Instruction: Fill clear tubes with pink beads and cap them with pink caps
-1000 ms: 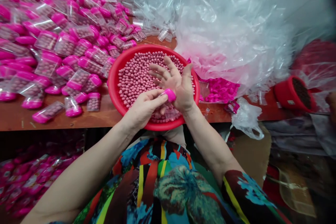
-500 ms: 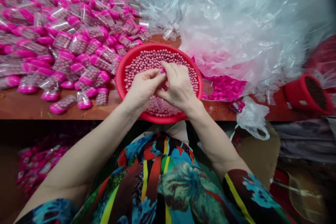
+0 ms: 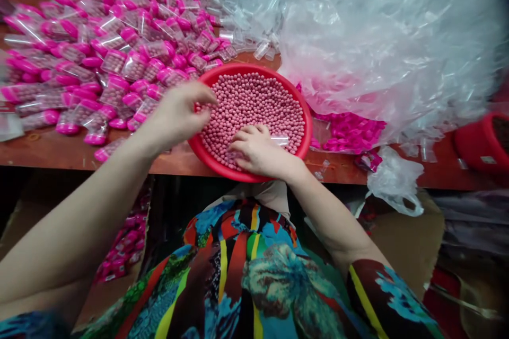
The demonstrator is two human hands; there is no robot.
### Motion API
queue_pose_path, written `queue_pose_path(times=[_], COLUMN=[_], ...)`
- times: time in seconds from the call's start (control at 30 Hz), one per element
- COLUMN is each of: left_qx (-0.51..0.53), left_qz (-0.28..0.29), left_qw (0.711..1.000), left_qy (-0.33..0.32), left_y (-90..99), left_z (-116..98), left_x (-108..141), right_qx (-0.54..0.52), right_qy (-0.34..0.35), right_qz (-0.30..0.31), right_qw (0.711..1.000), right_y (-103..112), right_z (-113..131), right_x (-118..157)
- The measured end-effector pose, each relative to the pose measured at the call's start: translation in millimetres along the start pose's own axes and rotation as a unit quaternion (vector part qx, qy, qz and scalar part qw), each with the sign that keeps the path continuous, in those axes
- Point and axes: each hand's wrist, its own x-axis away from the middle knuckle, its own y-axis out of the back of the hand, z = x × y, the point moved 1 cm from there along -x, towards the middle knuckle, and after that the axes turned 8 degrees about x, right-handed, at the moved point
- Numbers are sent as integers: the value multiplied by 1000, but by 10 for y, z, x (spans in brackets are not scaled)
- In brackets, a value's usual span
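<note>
A red bowl (image 3: pixel 307 126) full of small pink balls (image 3: pixel 254 100) stands at the table's front edge. My right hand (image 3: pixel 258 151) rests on the balls in the near part of the bowl, fingers apart and partly sunk among them. Just beside it a clear plastic tube (image 3: pixel 280 140) lies on the balls. Over the bowl's left rim, slightly blurred, is my left hand (image 3: pixel 178 111). Its thumb and fingers are parted with nothing visible between them. Close by on the left spreads a heap of ball-filled clear bottles with bright pink caps (image 3: pixel 115 61).
Behind the bowl lie many clear tubes (image 3: pixel 262 47). A large clear bag (image 3: pixel 345 42) covers the right side, with pink pieces (image 3: pixel 353 132) at its opening. Further right stands a red pot (image 3: pixel 483 143). A small plastic bag (image 3: pixel 395 180) hangs over the table edge.
My hands were together above the bowl, a small pink piece at the fingertips. They have parted: the left moved to the left rim, the right went down onto the balls.
</note>
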Motion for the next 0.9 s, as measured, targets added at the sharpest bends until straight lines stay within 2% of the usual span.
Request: queue_pose_path(times=[0.07,0.1,0.13,0.17,0.27,0.3,0.37,0.47,0.57,0.63,0.7,0.73,0.77,0.83,0.9], left_qx=[-94,-113,-118,-124,-178,-203,-246,-333,-441,-472,-474,-471,-463,-426,-339], left_qz=[123,157,159,134,27,14,25,54,120,182,236,257,273,282,268], left_qw=[988,981,980,983,983,978,967,938,885,858,842,837,835,851,894], left_qy=[-9,-6,0,-1,-35,-49,-65,-82,-87,-90,-104,-111,-117,-122,-115], left_y=[-186,-283,-371,-448,-635,-688,-773,-797,-735,-724,-787,-845,-917,-1071,-1204], left_z=[66,96,121,140,154,149,132,92,95,159,264,322,377,463,509], left_x=[142,193,226,239,198,167,88,-64,-250,-390,-529,-594,-653,-753,-828], right_qx=[-34,-75,-128,-186,-352,-391,-436,-440,-416,-378,-309,-260,-210,-83,-6], right_qy=[-40,-69,-102,-137,-225,-240,-252,-256,-256,-273,-323,-361,-405,-506,-550], right_qz=[-42,-69,-98,-129,-196,-205,-209,-262,-380,-452,-497,-504,-483,-360,-237], right_qw=[998,992,982,964,887,865,838,820,786,760,744,740,747,779,801], right_y=[-109,-144,-166,-178,-187,-190,-197,-172,-75,5,72,94,103,81,10], right_z=[-16,-56,-111,-174,-344,-380,-417,-437,-575,-807,-1133,-1306,-1470,-1735,-1882], right_x=[-23,-38,-51,-59,-70,-79,-115,-155,-18,249,654,888,1119,1518,1763])
